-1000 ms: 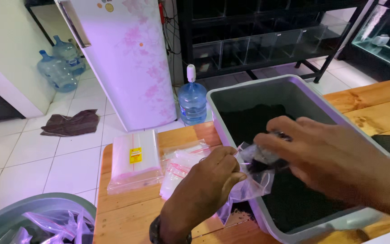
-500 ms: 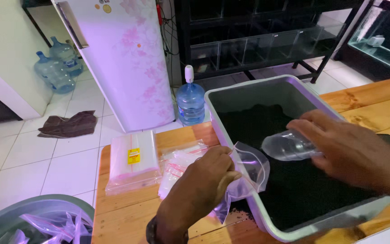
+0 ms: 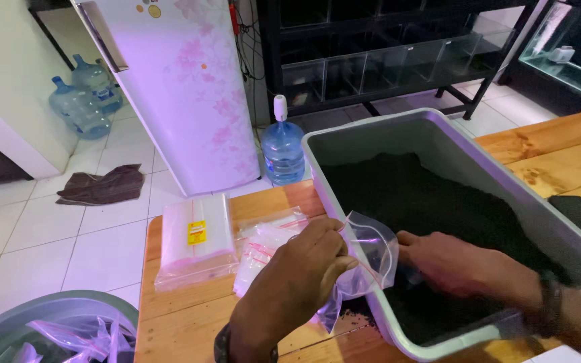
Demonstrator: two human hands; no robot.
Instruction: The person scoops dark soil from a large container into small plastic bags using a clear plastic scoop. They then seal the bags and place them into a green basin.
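Clear zip bag (image 3: pixel 364 259) sits at centre frame, mouth open over the near rim of the grey tub (image 3: pixel 438 138); left hand (image 3: pixel 297 279) pinches its edge, fingers closed on the plastic; right hand (image 3: pixel 465 265) lies low in the dark soil (image 3: pixel 425 202) at lower right, fingers curled, grip hidden; bag packs (image 3: pixel 196 238) rest on the wooden table (image 3: pixel 189 316) at left

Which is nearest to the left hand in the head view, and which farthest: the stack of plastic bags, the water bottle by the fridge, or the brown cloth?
From the left hand:
1. Stack of plastic bags, on the table, to its left.
2. Water bottle, on the floor beyond the table.
3. Brown cloth, on the floor, far left.
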